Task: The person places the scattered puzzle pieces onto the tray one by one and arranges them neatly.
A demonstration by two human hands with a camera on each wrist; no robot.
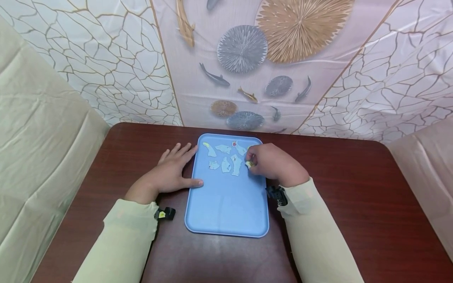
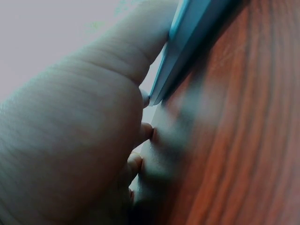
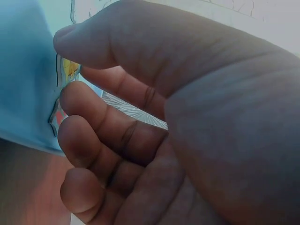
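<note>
A blue tray (image 1: 226,208) lies lengthwise on the table. On its far half are several flat, pale-blue puzzle pieces (image 1: 226,164) with irregular outlines, in two rough rows. My right hand (image 1: 274,163) is over the tray's right rim, its thumb and forefinger pinching a small puzzle piece with yellow print (image 1: 249,164). In the right wrist view the thumb covers part of that yellow print (image 3: 70,69), and the other fingers curl loosely. Spread beside the tray's left edge, my left hand (image 1: 168,173) has its thumb across the rim (image 2: 180,51) and its other fingers on the tabletop.
The dark red-brown wooden table (image 1: 354,204) extends to both sides of the tray. Behind its far edge hangs a patterned curtain (image 1: 244,106) with fish and round motifs. Plain beige cloth (image 1: 46,129) closes off the left side, with more cloth at the right.
</note>
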